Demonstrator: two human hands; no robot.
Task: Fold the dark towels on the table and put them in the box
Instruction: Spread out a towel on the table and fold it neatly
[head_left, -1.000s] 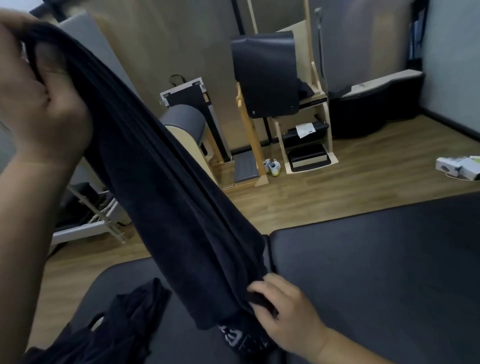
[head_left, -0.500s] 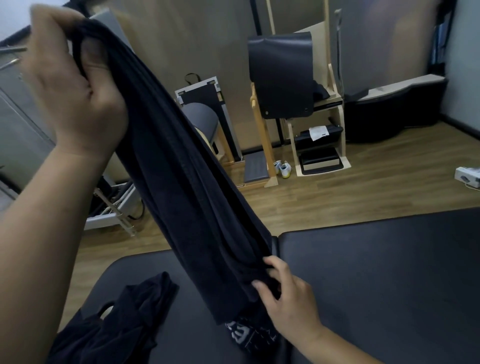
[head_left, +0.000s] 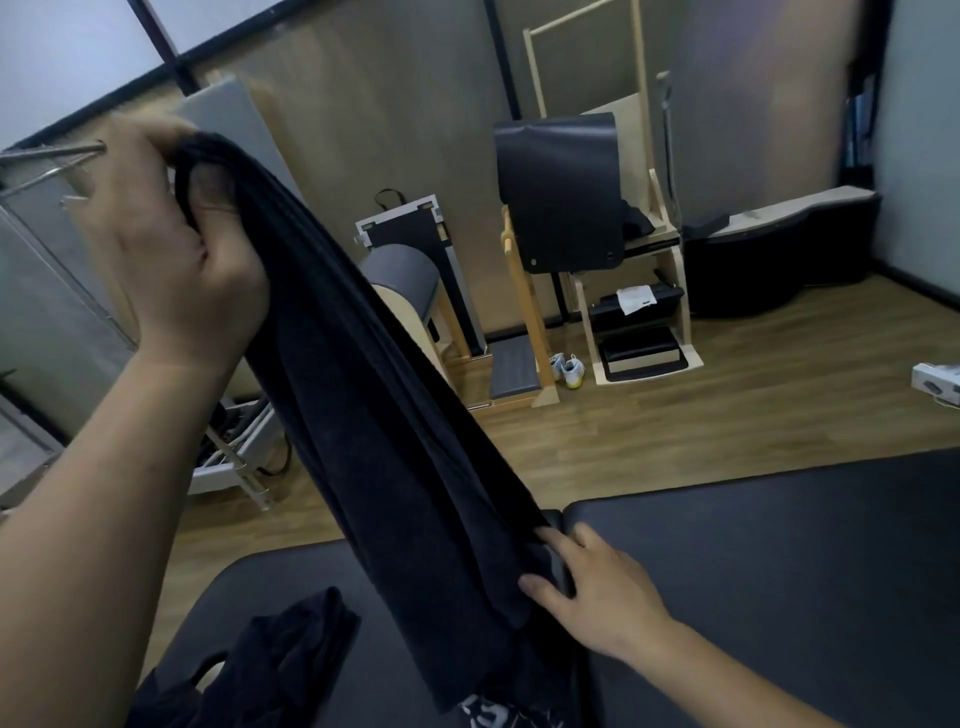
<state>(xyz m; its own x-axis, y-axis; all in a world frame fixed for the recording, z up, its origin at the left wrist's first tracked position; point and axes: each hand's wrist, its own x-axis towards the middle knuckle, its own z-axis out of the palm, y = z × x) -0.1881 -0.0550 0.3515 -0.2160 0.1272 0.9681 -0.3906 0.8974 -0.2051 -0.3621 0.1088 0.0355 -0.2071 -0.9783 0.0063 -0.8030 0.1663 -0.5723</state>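
Observation:
A long dark towel (head_left: 374, 415) hangs slanting from upper left down to the table. My left hand (head_left: 171, 249) is raised at the upper left and grips the towel's bunched top end. Low in the view, my right hand (head_left: 597, 592) pinches the towel's lower right edge between thumb and outstretched fingers, just above the black padded table (head_left: 779, 571). A crumpled heap of dark towels (head_left: 270, 665) lies on the table at the lower left. Under the hanging end, a dark cloth with white print (head_left: 498, 717) shows. No box is in view.
Beyond the table is wooden floor (head_left: 675, 431) with exercise gear: a wooden chair frame with a black pad (head_left: 561, 192), a padded barrel (head_left: 400, 275), white shoes (head_left: 569, 369) and a metal frame (head_left: 244, 457) at the left. A white box (head_left: 937, 382) lies at the right edge.
My left hand has come lower and further right in the view, still gripping the towel's top. My right hand's fingers have loosened from a tight grip and slid up along the edge.

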